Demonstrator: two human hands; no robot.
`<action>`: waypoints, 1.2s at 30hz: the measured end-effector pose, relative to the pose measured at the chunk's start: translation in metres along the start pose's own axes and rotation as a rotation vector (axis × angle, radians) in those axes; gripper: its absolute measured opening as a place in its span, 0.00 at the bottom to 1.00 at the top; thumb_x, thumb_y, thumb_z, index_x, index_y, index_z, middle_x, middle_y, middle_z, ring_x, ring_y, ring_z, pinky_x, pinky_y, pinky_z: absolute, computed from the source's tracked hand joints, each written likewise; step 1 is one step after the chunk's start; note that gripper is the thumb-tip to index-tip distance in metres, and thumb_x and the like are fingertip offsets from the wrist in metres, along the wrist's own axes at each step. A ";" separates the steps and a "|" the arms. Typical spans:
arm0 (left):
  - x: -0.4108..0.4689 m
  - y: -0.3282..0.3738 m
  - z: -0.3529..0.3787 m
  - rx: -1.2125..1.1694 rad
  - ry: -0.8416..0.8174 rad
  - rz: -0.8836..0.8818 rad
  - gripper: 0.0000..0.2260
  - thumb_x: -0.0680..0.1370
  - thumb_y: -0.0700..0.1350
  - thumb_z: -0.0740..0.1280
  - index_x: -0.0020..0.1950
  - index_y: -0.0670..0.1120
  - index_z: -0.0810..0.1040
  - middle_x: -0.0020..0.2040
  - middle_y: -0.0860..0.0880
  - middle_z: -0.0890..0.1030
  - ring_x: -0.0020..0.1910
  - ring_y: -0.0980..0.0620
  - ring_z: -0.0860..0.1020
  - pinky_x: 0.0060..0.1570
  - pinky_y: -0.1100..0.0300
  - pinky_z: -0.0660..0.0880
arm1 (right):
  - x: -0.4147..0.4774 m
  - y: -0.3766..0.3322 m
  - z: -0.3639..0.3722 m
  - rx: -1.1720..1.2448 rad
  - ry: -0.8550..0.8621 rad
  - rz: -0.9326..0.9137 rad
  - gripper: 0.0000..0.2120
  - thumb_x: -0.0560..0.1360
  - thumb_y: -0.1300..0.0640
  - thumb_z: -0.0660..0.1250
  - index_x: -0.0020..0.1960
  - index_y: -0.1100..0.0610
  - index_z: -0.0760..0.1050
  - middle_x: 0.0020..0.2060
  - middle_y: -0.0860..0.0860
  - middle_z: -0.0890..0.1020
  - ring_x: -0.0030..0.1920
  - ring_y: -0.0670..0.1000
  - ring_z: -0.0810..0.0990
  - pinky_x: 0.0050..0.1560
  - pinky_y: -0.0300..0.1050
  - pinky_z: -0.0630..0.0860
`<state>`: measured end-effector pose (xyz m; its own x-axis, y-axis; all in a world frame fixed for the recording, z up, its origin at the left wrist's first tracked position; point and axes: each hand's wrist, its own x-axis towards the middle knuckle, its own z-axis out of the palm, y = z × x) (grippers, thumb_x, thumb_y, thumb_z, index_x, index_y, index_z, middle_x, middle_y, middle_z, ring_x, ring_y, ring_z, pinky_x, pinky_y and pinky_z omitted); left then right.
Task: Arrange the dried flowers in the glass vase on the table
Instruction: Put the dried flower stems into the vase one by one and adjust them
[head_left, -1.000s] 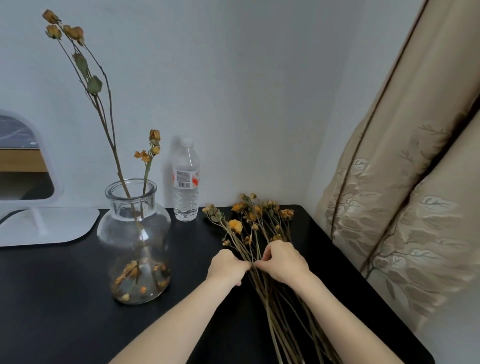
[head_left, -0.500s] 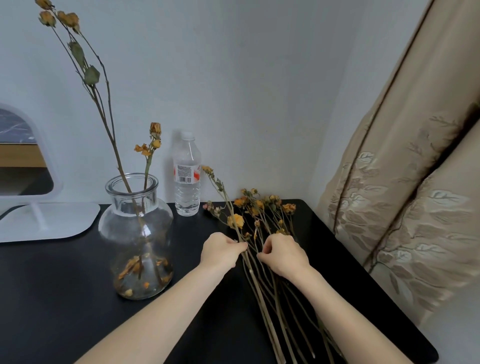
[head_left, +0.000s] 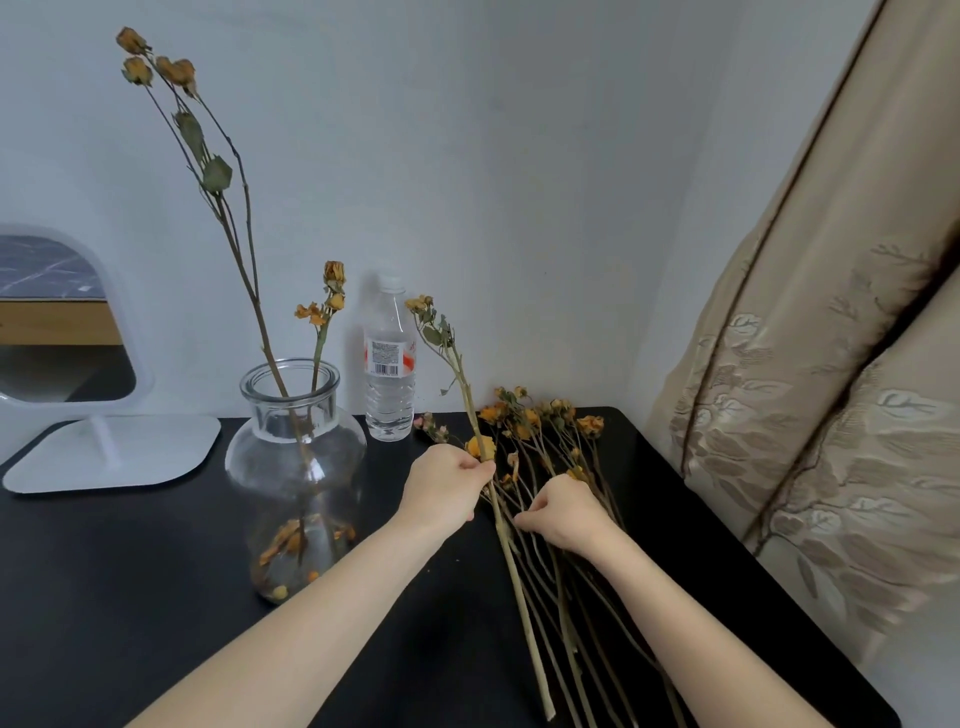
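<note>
Black table (head_left: 130, 597) carries the glass vase (head_left: 296, 441), two stems (head_left: 248, 270) standing in it; right of the vase my left hand (head_left: 441, 491) pinches one dried flower (head_left: 466, 394), tilted upward; farther right my right hand (head_left: 563, 512) grips the lying bunch (head_left: 530, 418).

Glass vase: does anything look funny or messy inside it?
Yes. Loose orange petals lie scattered at the bottom of the glass vase, off their stems, and the tall stem leans far left instead of upright.
</note>
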<state>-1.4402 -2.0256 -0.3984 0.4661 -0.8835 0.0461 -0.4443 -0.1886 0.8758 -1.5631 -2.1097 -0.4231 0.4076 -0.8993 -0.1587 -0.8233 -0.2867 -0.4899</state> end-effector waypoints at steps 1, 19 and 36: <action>0.000 0.000 -0.001 0.006 -0.003 0.005 0.15 0.78 0.46 0.62 0.44 0.35 0.80 0.24 0.50 0.70 0.23 0.54 0.71 0.38 0.62 0.73 | 0.000 0.000 -0.002 0.036 0.010 -0.010 0.09 0.74 0.53 0.68 0.36 0.55 0.79 0.33 0.48 0.79 0.36 0.46 0.78 0.42 0.41 0.77; -0.004 0.006 -0.012 -0.091 -0.030 0.025 0.09 0.79 0.44 0.61 0.44 0.44 0.79 0.26 0.51 0.70 0.23 0.55 0.68 0.28 0.64 0.66 | -0.023 -0.008 -0.049 0.531 0.290 -0.302 0.09 0.76 0.54 0.66 0.46 0.56 0.83 0.20 0.33 0.74 0.27 0.35 0.73 0.47 0.31 0.70; -0.010 -0.002 -0.004 -0.054 -0.074 -0.012 0.09 0.79 0.45 0.62 0.43 0.46 0.79 0.25 0.50 0.71 0.23 0.55 0.69 0.30 0.62 0.66 | -0.017 0.015 -0.041 0.663 0.261 -0.060 0.11 0.77 0.58 0.63 0.40 0.56 0.81 0.21 0.46 0.70 0.21 0.42 0.65 0.28 0.33 0.69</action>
<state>-1.4408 -2.0142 -0.3988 0.4125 -0.9109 0.0018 -0.3958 -0.1775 0.9010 -1.5987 -2.1120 -0.3930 0.2683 -0.9618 0.0546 -0.3551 -0.1515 -0.9225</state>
